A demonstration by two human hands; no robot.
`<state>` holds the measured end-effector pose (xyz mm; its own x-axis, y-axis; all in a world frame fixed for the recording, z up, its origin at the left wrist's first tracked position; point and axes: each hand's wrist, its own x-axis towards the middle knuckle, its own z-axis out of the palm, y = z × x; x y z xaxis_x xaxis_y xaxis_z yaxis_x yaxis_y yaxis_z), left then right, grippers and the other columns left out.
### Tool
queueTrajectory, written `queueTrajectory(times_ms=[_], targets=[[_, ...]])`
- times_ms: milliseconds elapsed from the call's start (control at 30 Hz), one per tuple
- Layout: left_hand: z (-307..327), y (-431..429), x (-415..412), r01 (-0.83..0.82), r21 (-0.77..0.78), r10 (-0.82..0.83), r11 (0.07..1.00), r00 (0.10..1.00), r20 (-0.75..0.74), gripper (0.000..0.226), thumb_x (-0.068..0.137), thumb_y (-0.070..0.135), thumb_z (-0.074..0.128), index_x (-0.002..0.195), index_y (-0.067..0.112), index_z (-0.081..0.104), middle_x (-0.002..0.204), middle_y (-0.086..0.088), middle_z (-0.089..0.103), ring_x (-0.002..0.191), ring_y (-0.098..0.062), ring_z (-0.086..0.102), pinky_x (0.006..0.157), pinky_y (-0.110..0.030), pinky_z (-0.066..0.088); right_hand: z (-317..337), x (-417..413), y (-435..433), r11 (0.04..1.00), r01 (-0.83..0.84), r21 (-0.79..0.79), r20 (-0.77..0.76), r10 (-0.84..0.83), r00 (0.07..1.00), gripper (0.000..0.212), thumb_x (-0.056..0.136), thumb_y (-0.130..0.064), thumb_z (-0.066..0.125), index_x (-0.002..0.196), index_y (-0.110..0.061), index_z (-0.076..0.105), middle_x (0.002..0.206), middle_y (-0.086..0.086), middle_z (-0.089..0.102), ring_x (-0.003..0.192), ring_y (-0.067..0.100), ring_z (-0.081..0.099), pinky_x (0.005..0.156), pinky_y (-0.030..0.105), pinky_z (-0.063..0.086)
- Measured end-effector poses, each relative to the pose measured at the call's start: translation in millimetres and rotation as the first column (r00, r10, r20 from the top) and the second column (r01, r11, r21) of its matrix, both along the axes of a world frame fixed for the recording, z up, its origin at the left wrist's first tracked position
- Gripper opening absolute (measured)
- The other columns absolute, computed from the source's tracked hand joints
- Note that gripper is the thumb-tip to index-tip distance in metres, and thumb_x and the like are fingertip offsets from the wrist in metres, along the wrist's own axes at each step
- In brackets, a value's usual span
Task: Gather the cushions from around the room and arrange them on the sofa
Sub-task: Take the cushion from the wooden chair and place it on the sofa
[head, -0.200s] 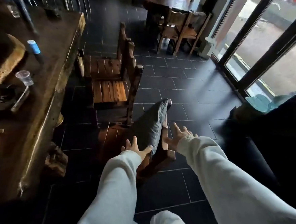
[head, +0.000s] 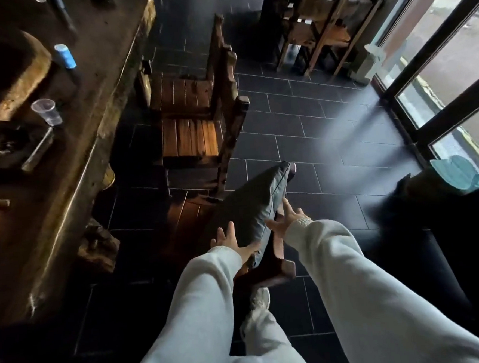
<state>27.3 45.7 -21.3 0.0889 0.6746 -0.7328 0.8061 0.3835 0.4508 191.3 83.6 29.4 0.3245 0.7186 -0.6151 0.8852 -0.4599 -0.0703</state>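
Cushion pickup is the step in hand. Your left hand (head: 231, 243) and right hand (head: 285, 220) reach out on either side of the grey cushion (head: 255, 205), which stands on edge against the back of the nearest wooden chair (head: 267, 267) beside the long wooden table (head: 92, 86). Both hands are spread open, fingers splayed; your left thumb touches the cushion's lower corner, and your right palm lies just beside its far face. Neither has closed on it yet. Next, you need to press both palms in on the two faces, lift the cushion clear of the chair back, and turn towards the dark sofa (head: 450, 251) at your right.
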Motion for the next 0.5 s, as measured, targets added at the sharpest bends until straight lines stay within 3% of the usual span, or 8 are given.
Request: queueTrajectory(times_ms=[133,267,400,500], targets=[[-16,21,12,-0.070,-0.007,0.070,0.998,0.997,0.040,0.110,0.084,0.079,0.055,0.164,0.033,-0.005,0.174,-0.004,-0.006,0.160,-0.032,0.002,0.123,-0.053,0.020,-33,-6,36,0.997,0.070,0.034,-0.072,-0.067,0.995,0.107,0.094,-0.064,0.058,0.164,-0.033,-0.016,0.172,0.018,0.006,0.153,0.043,0.028,0.123,0.050,0.028],[-38,52,29,-0.230,-0.089,0.231,0.969,0.973,-0.001,0.110,0.084,0.078,0.057,0.165,0.033,-0.001,0.174,-0.005,-0.002,0.159,-0.033,0.008,0.124,-0.053,0.021,-69,-13,85,0.994,0.106,0.035,-0.125,-0.101,0.987,0.111,0.094,-0.065,0.057,0.160,-0.031,-0.025,0.172,0.023,0.005,0.157,0.042,0.017,0.125,0.055,0.017],[-63,69,59,-0.307,-0.137,0.300,0.942,0.952,-0.065,0.083,0.101,0.066,0.038,0.166,0.028,0.005,0.173,-0.009,0.005,0.157,-0.035,0.014,0.125,-0.050,0.018,-92,-25,107,0.989,0.143,-0.027,-0.129,-0.145,0.981,0.110,0.093,-0.065,0.059,0.158,-0.041,-0.026,0.170,0.028,-0.003,0.155,0.043,0.020,0.124,0.053,0.013],[-79,64,81,-0.252,-0.063,0.244,0.966,0.964,-0.109,0.067,0.110,0.043,0.027,0.165,0.021,-0.006,0.173,-0.008,-0.009,0.159,-0.032,0.001,0.126,-0.048,0.012,-105,-32,98,0.974,0.216,0.065,-0.163,-0.203,0.966,0.114,0.093,-0.051,0.068,0.159,-0.040,-0.024,0.170,0.026,-0.006,0.156,0.039,0.017,0.126,0.046,0.012]])
